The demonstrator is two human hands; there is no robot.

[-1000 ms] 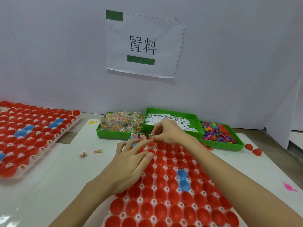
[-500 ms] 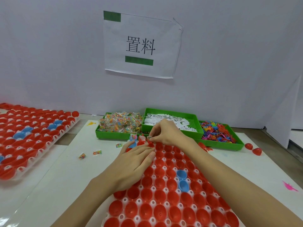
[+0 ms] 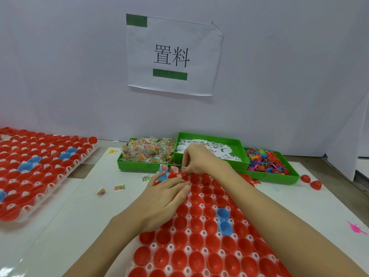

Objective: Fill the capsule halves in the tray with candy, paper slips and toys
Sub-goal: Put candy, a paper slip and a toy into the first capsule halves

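A white tray (image 3: 187, 253) of red capsule halves, with two blue ones (image 3: 222, 213), lies in front of me. My right hand (image 3: 196, 159) hovers over the tray's far row, its fingertips pinched on small white paper slips. My left hand (image 3: 161, 198) rests flat, palm down, on the tray's left side, fingers together, and I cannot see anything in it. Two far-row capsules (image 3: 163, 168) hold candy packets. Behind the tray stand three green bins: candy (image 3: 147, 150), paper slips (image 3: 215, 150) and coloured toys (image 3: 265, 160).
A second tray of red and blue halves (image 3: 40, 168) lies at the left. Loose candy packets (image 3: 119, 187) lie on the white board, two red halves (image 3: 311, 181) at the right. A pink toy (image 3: 356, 228) lies near the right edge. A wall with a paper sign (image 3: 171, 56) stands behind.
My left hand has flattened and slid slightly forward on the tray. My right hand stays at the far row, shifting a little right with the slips.
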